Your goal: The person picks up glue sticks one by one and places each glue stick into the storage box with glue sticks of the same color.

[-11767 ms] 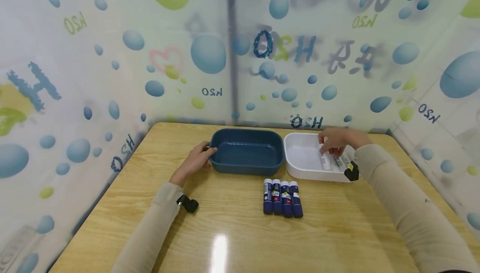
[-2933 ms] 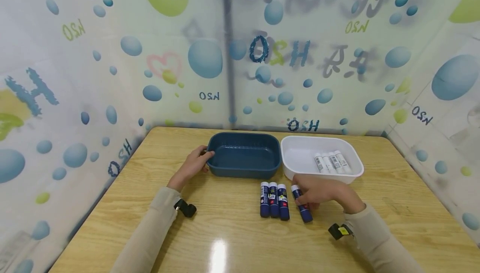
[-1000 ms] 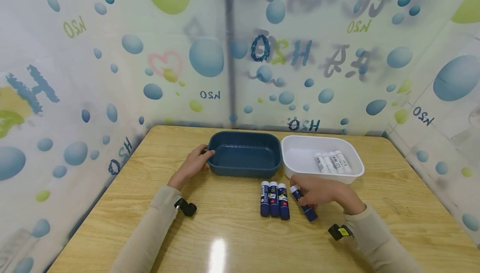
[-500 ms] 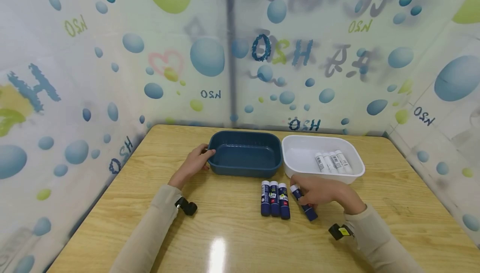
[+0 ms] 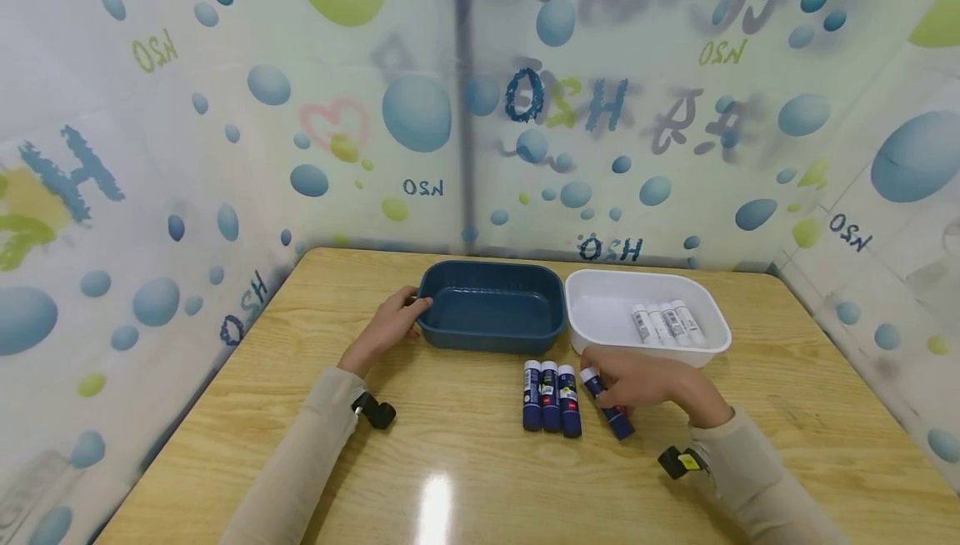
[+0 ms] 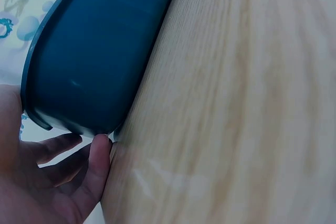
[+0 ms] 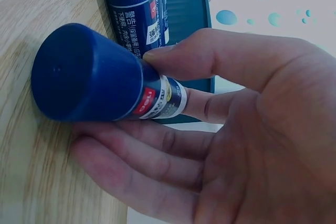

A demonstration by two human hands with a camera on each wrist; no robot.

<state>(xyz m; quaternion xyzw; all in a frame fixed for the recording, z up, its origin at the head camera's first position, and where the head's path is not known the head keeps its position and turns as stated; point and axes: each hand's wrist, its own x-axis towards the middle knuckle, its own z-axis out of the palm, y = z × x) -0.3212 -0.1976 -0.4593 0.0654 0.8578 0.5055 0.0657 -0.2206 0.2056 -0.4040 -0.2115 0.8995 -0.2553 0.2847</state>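
My right hand [image 5: 637, 380] pinches a dark blue glue stick [image 5: 618, 423] with a white end, slanting on the table. In the right wrist view, thumb and fingers lie around this glue stick [image 7: 86, 77], its blue base toward the camera. Just left of it, 3 similar glue sticks [image 5: 551, 402] lie side by side. My left hand [image 5: 388, 324] holds the left end of a dark blue tray [image 5: 491, 342], thumb over the rim. The left wrist view shows fingertips at the outer wall of the tray [image 6: 94, 66]. The tray's inside shows nothing in it.
A white tray [image 5: 600, 330] stands against the dark blue tray's right side. Several white sticks [image 5: 675, 325] lie in a row in its right half. The wooden table [image 5: 480, 445] meets a patterned curtain [image 5: 337, 137] at the back.
Since the earliest frame, my right hand has moved from the white tray to a glue stick, now apart from the row and turned slantwise. My left hand stays put. The last second shows almost no movement.
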